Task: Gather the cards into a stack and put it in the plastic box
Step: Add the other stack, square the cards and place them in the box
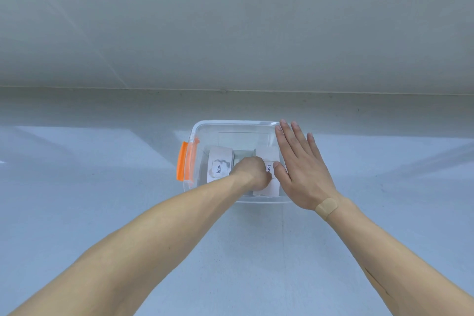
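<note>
A clear plastic box (202, 131) with an orange latch (182, 160) on its left side stands on the pale surface. Two stacks of white cards printed "love." lie inside. The left stack (218, 165) sits free. My left hand (250, 170) reaches down into the box, fingers curled at the left edge of the right stack (269, 159); whether it grips the cards is hidden. My right hand (298, 167) lies flat with fingers spread over the box's right rim, holding nothing. A plaster sits on that wrist.
The box rests on a pale grey-blue floor or ledge (102, 187). A low light wall (230, 33) rises behind it, with a dark strip along the top.
</note>
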`<state>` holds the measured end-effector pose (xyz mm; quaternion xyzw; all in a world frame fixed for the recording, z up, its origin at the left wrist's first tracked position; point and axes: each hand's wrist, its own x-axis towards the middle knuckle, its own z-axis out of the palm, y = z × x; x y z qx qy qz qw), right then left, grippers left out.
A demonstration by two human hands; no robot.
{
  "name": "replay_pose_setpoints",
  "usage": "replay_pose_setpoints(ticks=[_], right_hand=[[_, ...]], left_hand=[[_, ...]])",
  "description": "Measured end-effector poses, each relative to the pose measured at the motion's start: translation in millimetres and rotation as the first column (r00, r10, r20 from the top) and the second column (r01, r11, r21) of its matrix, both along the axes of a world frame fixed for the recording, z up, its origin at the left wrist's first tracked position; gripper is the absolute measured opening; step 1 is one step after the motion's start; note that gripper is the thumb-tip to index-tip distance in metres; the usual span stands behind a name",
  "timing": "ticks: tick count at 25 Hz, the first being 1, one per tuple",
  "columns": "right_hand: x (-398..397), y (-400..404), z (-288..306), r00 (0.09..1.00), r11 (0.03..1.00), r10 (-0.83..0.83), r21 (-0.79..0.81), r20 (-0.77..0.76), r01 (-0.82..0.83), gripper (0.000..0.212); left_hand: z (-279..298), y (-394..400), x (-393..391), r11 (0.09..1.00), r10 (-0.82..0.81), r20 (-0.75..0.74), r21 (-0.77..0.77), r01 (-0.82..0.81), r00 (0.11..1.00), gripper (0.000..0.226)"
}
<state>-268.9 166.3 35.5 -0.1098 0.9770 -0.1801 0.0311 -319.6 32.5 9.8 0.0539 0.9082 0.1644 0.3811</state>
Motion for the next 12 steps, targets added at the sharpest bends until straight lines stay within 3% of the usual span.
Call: replay_pose_setpoints(ticks=[7, 12], right_hand=[[-1.9, 4.4, 3.9, 0.997, 0.996, 0.023, 0.087, 0.067, -0.029, 0.067], [-5.3, 5.3, 18.3, 0.993, 1.000, 0.009, 0.029, 0.114, -0.012, 0.062]], left_hand=[[11.1, -2.7, 0.5, 0.989, 0.143, 0.083, 0.026, -0.146, 0.986, 0.038], [32.8, -13.3, 0.6, 0.987, 0.155, 0.059, 0.031, -0.157, 0.986, 0.042]])
